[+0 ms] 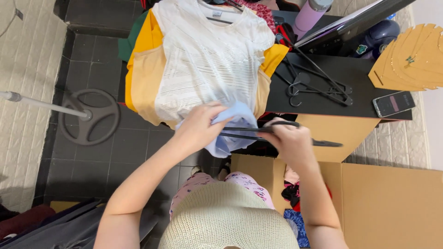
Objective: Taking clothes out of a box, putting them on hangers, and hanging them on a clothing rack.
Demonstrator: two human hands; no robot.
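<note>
My left hand point(199, 125) grips a light blue garment point(234, 133) that hangs in front of me. My right hand point(288, 139) holds a black clothes hanger point(323, 142) whose bar runs into the blue cloth. Just beyond the hands hangs a white knit top point(207, 60) over a yellow garment point(143, 69). A woven cream hat point(228, 216) fills the bottom of the view.
A black table point(364, 74) at right carries several black hangers point(318, 85), a phone point(393, 103) and a stack of cardboard cutouts point(413, 57). An open cardboard box point(383, 203) with clothes stands below it. A stand with a round base point(87, 115) sits left on the dark tiled floor.
</note>
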